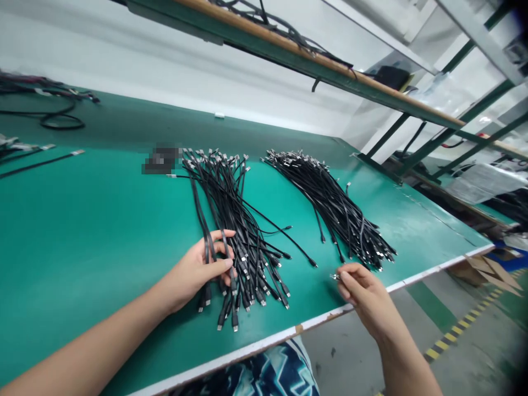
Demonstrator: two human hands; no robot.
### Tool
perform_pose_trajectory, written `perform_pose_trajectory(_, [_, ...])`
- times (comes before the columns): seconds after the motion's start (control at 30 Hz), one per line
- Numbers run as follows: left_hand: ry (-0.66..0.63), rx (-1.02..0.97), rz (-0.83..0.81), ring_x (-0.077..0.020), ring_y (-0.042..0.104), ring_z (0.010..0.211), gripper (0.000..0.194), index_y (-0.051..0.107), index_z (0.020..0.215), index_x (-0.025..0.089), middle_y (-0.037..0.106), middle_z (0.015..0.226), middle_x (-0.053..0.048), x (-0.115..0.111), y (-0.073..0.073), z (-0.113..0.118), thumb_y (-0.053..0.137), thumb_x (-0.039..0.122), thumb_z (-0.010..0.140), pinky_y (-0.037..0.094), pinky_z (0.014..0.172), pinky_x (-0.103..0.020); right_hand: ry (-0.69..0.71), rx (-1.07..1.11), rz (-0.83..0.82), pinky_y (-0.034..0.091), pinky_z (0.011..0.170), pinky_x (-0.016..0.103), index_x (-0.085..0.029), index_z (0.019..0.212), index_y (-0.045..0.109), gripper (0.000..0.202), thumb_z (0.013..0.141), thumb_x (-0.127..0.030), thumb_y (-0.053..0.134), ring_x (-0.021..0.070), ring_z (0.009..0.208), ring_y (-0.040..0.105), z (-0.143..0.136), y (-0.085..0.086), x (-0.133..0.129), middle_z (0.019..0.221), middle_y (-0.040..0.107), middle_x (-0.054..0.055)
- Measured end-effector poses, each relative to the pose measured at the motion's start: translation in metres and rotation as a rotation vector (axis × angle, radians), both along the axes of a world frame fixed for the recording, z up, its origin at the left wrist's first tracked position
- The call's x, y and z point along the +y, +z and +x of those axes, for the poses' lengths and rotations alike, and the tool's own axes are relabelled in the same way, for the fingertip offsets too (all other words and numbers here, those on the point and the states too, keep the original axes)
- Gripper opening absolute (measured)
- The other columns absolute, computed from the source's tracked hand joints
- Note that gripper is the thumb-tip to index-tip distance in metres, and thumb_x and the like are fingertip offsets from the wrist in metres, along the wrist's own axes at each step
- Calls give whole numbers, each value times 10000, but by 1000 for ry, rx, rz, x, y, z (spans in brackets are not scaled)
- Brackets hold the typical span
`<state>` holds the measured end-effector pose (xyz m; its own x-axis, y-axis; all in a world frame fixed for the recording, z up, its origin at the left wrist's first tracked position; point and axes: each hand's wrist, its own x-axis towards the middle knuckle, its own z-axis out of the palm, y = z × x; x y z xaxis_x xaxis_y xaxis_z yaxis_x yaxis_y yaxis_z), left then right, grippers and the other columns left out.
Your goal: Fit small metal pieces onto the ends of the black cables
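My left hand [214, 261] closes round a few black cables at the left side of a loose pile of cables [225, 198]. The connector ends of the held cables hang below my fingers toward the table's front edge. Over by that edge, my right hand [361, 286] pinches a small shiny metallic piece [335, 277], too small to make out fully. Beyond it lies a second, thicker bundle of black cables [330, 198], with whitish ends at the back and dark connectors at the front.
All of this lies on a green-topped table [103, 231] with a white front edge. More cables [61, 118] lie at the far left. A wood-edged shelf [289, 47] with cables crosses above. A cardboard box [482, 270] stands on the floor at the right.
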<state>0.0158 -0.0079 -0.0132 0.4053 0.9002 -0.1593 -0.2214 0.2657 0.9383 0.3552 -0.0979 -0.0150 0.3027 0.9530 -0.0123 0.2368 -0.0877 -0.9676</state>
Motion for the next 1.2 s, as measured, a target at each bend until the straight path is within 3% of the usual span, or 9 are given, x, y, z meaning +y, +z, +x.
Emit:
perform_pose_trajectory(0.13, [6, -3, -16, -154, 711, 691, 389, 627, 1109, 173, 659, 833, 2, 2, -2, 1, 814, 306, 794, 593, 610, -262, 74, 75, 96, 471, 580, 300, -221, 819, 645, 319, 816, -493, 811, 149, 660, 585, -17, 9, -4, 957, 616, 46])
perform_pose_trajectory(0.23, [17, 18, -26, -150, 708, 657, 216, 676, 896, 136, 702, 739, -28, 4, -5, 3, 794, 294, 808, 607, 652, -279, 182, 67, 120, 516, 631, 309, -205, 719, 674, 255, 852, -385, 797, 172, 723, 607, -39, 14, -2, 891, 609, 48])
perform_pose_trajectory(0.33, [53, 30, -13, -143, 698, 636, 174, 694, 859, 148, 713, 720, -18, 5, -7, 4, 797, 269, 790, 612, 677, -297, 302, 49, 137, 520, 629, 290, -211, 727, 664, 206, 870, -309, 775, 191, 761, 613, -63, 19, 7, 809, 604, 37])
perform_pose_trajectory(0.47, [100, 55, 34, -143, 679, 599, 158, 680, 845, 162, 701, 654, -2, 8, -6, 3, 782, 269, 789, 593, 653, -296, 467, 7, 156, 494, 577, 226, -232, 925, 712, 54, 894, -268, 739, 154, 767, 601, -95, 32, 35, 955, 609, 41])
perform_pose_trajectory(0.57, [144, 82, 81, -130, 646, 556, 163, 656, 861, 166, 688, 625, 9, 10, -4, 0, 748, 290, 811, 548, 599, -267, 662, -75, 117, 546, 681, 242, -243, 1097, 703, 172, 932, -249, 653, 133, 832, 627, -119, 45, 65, 1166, 577, 63])
perform_pose_trajectory(0.77, [265, 178, 120, -86, 442, 402, 186, 634, 935, 173, 522, 457, 98, 15, 0, -10, 686, 337, 863, 335, 434, -207, 909, -115, -44, 546, 595, 233, -204, 988, 755, 157, 875, -164, 653, 120, 695, 633, -155, 50, 107, 1023, 696, 53])
perform_pose_trajectory(0.87, [259, 208, 103, -86, 426, 397, 207, 640, 910, 177, 508, 439, 101, 17, 1, -12, 702, 365, 847, 319, 427, -204, 916, -64, -40, 559, 583, 242, -188, 956, 776, 156, 904, -200, 629, 109, 659, 633, -161, 39, 113, 1057, 700, 73])
perform_pose_trajectory(1.1, [34, 173, -8, -93, 479, 358, 207, 663, 904, 170, 612, 485, 50, 18, -4, -8, 693, 362, 833, 345, 382, -204, 781, 44, 29, 601, 646, 279, -203, 1072, 766, 201, 954, -266, 616, 110, 684, 671, -149, 19, 109, 1191, 657, 103])
perform_pose_trajectory(1.2, [-1, 150, -42, -77, 508, 381, 244, 665, 938, 168, 679, 622, 36, 19, -3, -7, 761, 312, 766, 341, 382, -200, 766, 23, 89, 609, 820, 317, -260, 1133, 769, 236, 957, -226, 615, 166, 923, 710, -150, 18, 107, 1264, 653, 90])
